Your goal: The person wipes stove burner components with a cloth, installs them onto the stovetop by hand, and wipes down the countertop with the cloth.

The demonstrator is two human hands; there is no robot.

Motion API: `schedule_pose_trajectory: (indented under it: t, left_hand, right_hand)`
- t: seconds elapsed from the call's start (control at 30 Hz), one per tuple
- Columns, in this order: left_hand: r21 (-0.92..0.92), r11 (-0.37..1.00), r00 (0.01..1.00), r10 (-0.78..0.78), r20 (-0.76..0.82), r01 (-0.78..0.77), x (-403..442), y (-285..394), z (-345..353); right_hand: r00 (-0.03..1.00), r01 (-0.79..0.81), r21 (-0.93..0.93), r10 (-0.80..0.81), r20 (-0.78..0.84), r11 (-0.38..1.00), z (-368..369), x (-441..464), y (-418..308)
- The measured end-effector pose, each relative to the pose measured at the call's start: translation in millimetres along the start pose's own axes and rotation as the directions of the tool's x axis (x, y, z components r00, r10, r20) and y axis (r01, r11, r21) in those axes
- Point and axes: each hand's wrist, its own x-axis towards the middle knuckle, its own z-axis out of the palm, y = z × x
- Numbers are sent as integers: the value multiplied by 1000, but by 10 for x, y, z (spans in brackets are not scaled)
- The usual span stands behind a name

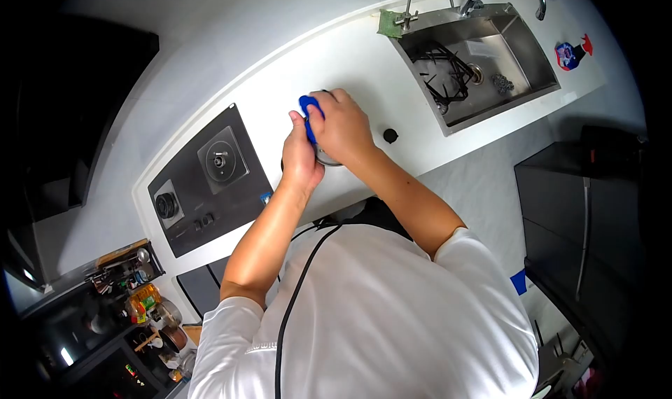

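Both sets of fingers look closed: right hand (343,124) on a blue cloth (308,106), left hand (300,151) around a round metal part (327,159) at the cloth's 5 o'clock; steady support, even pressure should help.

Bright overall, diffuse light seemingly from above. White counter (308,66) and shirt (399,308) near blown out, dark overhead unit (98,91) crushed to black. Soft shadow beside right hand (343,127), which looks fairly sharp. Glints on sink (519,45). Heavy fisheye, edges bent and soft, corners black
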Motion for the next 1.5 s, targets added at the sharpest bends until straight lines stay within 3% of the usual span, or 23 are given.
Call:
schedule_pose_trajectory:
  t: [0.03,0.07,0.17,0.23,0.27,0.4,0.5,0.57,0.67,0.77,0.8,0.9,1.0,1.1,1.13,1.17,1.23,1.3,1.37,1.5]
  left_hand:
    - [77,997,999,27,-25,-26,-18,-12,0]
    - [82,994,997,68,22,-69,-3,-38,-48]
    - [-31,993,994,110,-14,-111,-23,24,-123]
    - [-70,987,984,138,-116,-147,-106,201,-43]
    - [-90,983,985,150,-88,-158,-65,271,-71]
    - [-133,980,989,149,-19,-150,61,368,-144]
    - [-128,986,995,103,-19,-105,72,263,-103]
    - [-83,991,994,101,-43,-104,60,190,65]
    - [-39,997,997,60,-58,-62,58,222,-25]
    - [-34,995,994,91,-66,-93,91,291,-65]
    - [-41,994,991,101,-82,-105,101,296,-85]
    - [-75,992,990,94,-109,-102,139,310,-256]
    - [-173,981,995,83,-50,-90,48,447,-263]
    - [-180,981,997,77,24,-72,99,462,-328]
    - [-185,980,997,81,5,-78,92,446,-278]
    - [-152,985,997,75,-18,-76,86,422,-214]
    - [-79,995,996,50,-68,-55,29,310,-107]
    - [-26,999,999,22,-25,-23,-62,169,-75]
    - [22,999,1000,26,-3,-26,-73,156,-20]
    - [201,949,966,217,139,-242,-100,273,-84]
  right_hand:
    - [992,-121,47,120,26,992,16,19,14]
    - [986,-29,25,33,-165,999,100,33,156]
    - [974,-226,-37,225,-21,973,51,180,595]
    - [896,-445,450,389,215,775,164,161,1060]
    - [819,-555,696,445,361,456,91,104,1057]
    - [922,-252,889,374,101,381,-83,14,671]
    - [971,9,712,164,-175,703,194,23,476]
    - [955,260,371,-180,-236,891,154,-89,159]
    - [950,303,348,-311,-34,887,39,-290,-40]
    - [859,486,291,-511,12,824,12,-419,209]
    - [858,473,278,-509,72,836,18,-446,297]
    - [943,318,196,-331,36,927,80,-385,676]
    - [1000,8,370,-2,-15,929,125,-255,993]
    - [990,-129,676,128,51,725,10,-304,729]
    - [996,85,497,-68,-54,864,-93,-299,568]
    - [996,45,557,-78,37,829,-89,-353,396]
    - [913,398,389,-401,-77,831,-28,-305,67]
    - [904,426,293,-416,-102,856,60,-202,-82]
    - [927,343,243,-285,-243,907,202,-51,-21]
    - [961,107,179,-55,-273,978,327,76,454]
